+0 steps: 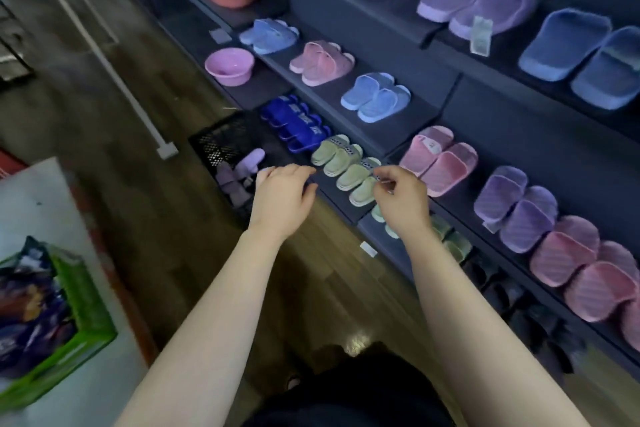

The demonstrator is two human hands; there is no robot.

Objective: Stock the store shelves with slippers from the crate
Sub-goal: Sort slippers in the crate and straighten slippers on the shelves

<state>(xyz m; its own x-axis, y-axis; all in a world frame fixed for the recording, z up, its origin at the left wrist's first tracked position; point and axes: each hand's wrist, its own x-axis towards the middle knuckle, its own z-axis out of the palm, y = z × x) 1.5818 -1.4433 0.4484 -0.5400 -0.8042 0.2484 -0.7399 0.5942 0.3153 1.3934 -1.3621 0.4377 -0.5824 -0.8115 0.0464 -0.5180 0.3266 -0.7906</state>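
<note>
The black mesh crate (218, 144) stands on the wooden floor (166, 236), against the left end of the lowest shelf (329, 199). The purple slippers (239, 172) left in it lie just far-left of the left hand (282, 198). That hand hovers palm down over the crate's near right corner, fingers loosely drooped and holding nothing. It is plainly the nearer hand for the next pick. The top slipper's long axis runs diagonally, from near left to far right. The right hand (401, 199) is over the shelf, its curled fingertips seemingly pinching the strap of the nearest green slipper (360, 192), which sits in a slanting row with others. There looks to be little bare shelf between that row and the crate. The tiers above hold pink, lilac and blue pairs.
</note>
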